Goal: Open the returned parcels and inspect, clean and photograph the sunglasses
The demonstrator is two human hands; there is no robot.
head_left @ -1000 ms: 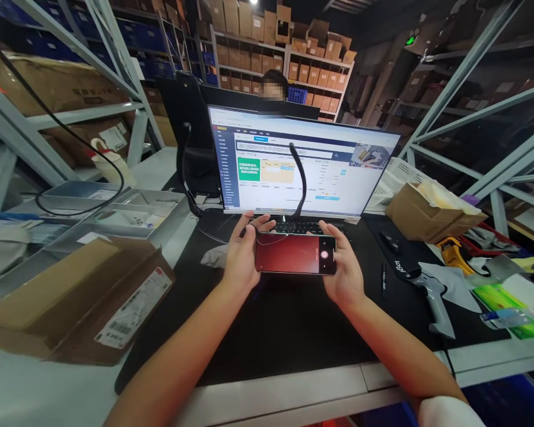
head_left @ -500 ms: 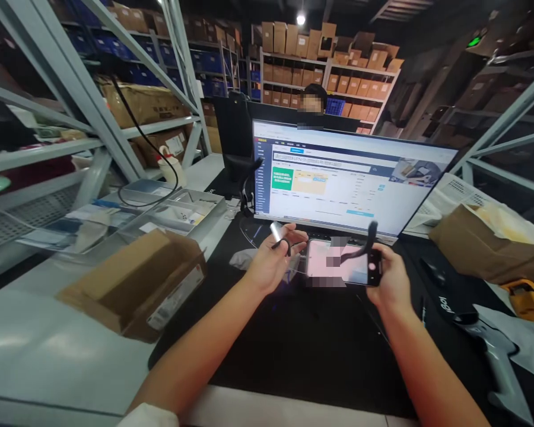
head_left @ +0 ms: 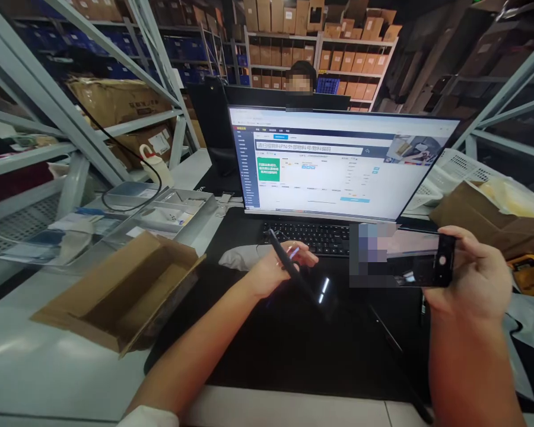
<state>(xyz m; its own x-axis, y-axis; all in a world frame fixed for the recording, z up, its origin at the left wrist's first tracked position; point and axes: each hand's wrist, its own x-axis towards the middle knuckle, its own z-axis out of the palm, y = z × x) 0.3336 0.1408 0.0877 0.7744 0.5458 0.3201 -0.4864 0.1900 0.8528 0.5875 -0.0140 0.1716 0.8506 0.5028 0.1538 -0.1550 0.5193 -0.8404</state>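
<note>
My right hand [head_left: 474, 279] grips a dark phone [head_left: 409, 261] sideways, lifted above the black desk mat [head_left: 293, 350] at the right, its screen facing me. My left hand [head_left: 273, 270] is in front of the keyboard [head_left: 315, 237], fingers closed on a thin black flexible stalk [head_left: 296, 274]. The stalk slants down to the right and ends in a small lit tip [head_left: 324, 289] just above the mat. A wide monitor [head_left: 338, 166] with a web form stands right behind both hands.
An open cardboard box [head_left: 115, 296] lies tilted at the left of the mat. Metal trays [head_left: 173, 207] with small parts stand behind it. A brown paper package [head_left: 480, 216] is at the right. Another person [head_left: 300, 80] sits behind the monitor. Steel racks flank the desk.
My right hand has carried the phone up and to the right, away from my left hand. My left hand now holds the black stalk, which no longer arches over the phone.
</note>
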